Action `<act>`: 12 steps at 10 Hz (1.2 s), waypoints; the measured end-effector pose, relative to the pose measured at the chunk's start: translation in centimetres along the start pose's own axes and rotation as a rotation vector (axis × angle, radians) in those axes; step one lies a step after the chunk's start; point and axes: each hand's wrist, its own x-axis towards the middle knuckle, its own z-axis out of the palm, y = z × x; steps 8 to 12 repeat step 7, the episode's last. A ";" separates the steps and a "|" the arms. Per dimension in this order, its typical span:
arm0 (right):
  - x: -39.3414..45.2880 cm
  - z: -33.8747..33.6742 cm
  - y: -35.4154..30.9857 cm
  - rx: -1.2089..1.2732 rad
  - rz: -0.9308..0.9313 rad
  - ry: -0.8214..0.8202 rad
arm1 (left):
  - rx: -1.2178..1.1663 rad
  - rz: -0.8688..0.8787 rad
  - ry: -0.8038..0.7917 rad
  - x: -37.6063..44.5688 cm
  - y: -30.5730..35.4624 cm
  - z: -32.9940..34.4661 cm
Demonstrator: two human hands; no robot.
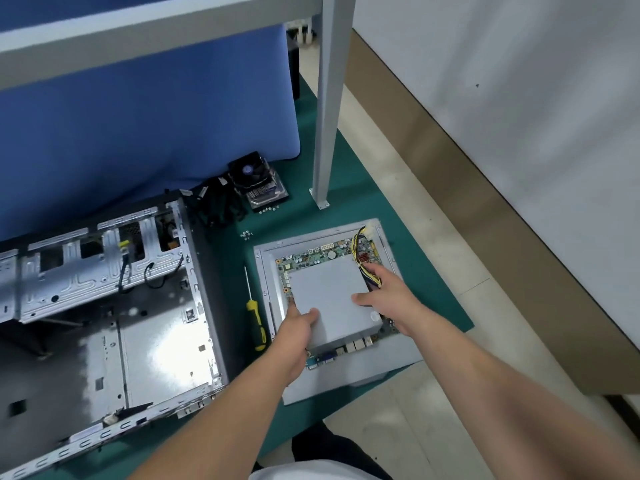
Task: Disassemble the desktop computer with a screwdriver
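A grey power supply box [334, 299] lies on a green motherboard [311, 254], which rests on a grey side panel [346, 379]. My left hand [298, 336] grips the box's near left edge, thumb on top. My right hand [388, 294] holds its right side, thumb on top, beside the yellow and black cable bundle [363, 261]. The opened, emptied computer case [114, 313] lies at the left. A yellow-and-black screwdriver [254, 317] lies on the green mat between the case and the panel.
A cooler fan [251, 171] sits on a hard drive [268, 197] at the back, with black cables [218, 206] and loose screws [246, 234] nearby. A grey frame post [325, 133] stands on the mat [363, 199]. A blue partition [138, 126] is behind the case.
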 end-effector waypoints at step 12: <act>-1.5 2.5 -1.8 -0.728 -0.078 0.080 | 0.308 0.199 -0.244 -7.0 -1.2 -6.9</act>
